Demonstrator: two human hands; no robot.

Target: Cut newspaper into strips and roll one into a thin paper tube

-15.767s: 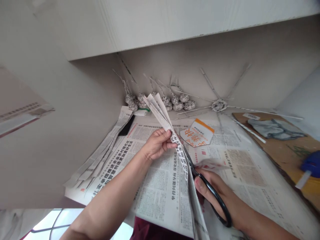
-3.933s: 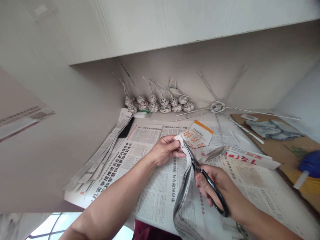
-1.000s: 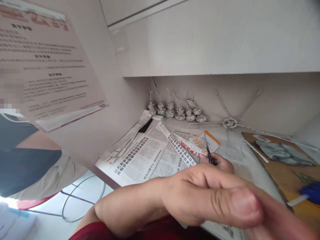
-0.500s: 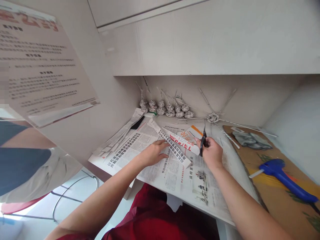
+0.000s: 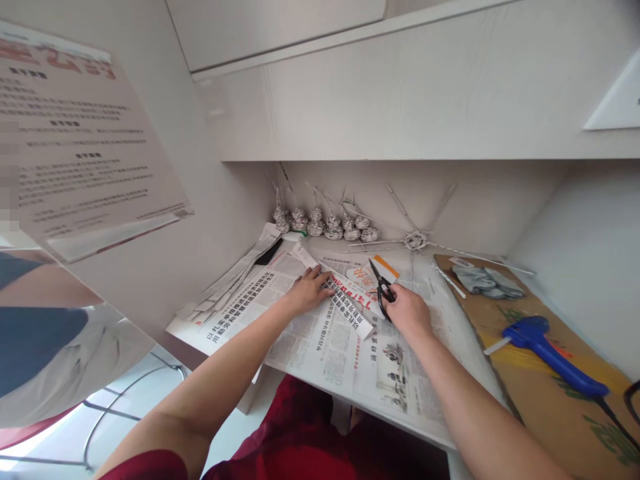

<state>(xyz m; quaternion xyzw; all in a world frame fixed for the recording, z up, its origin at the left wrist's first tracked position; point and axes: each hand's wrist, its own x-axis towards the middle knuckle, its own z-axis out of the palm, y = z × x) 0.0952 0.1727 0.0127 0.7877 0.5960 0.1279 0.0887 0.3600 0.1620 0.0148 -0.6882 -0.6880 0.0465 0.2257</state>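
Observation:
My right hand [image 5: 410, 310] grips a pair of black-handled scissors [image 5: 383, 285] over the newspaper, their blades directed up and to the left. My left hand [image 5: 311, 291] lies palm down with fingers apart, touching a narrow folded newspaper strip [image 5: 357, 316]. The strip runs diagonally across the spread newspaper sheets [image 5: 330, 357], between the two hands. Just beyond the scissors there is a piece of paper with red characters and an orange edge [image 5: 387, 267].
Several woven paper gourds [image 5: 316, 223] stand along the back wall, beside a star-shaped paper weaving [image 5: 415, 240]. Newspaper strips [image 5: 233, 270] and a dark phone-like slab [image 5: 270, 252] lie left. A blue glue gun [image 5: 555, 357] and grey gloves [image 5: 487, 281] rest on cardboard [image 5: 520, 393] at right.
My left hand has moved up the strip and now rests on it. The scissors have tilted from nearly upright to pointing up-left. The camera view has shifted slightly.

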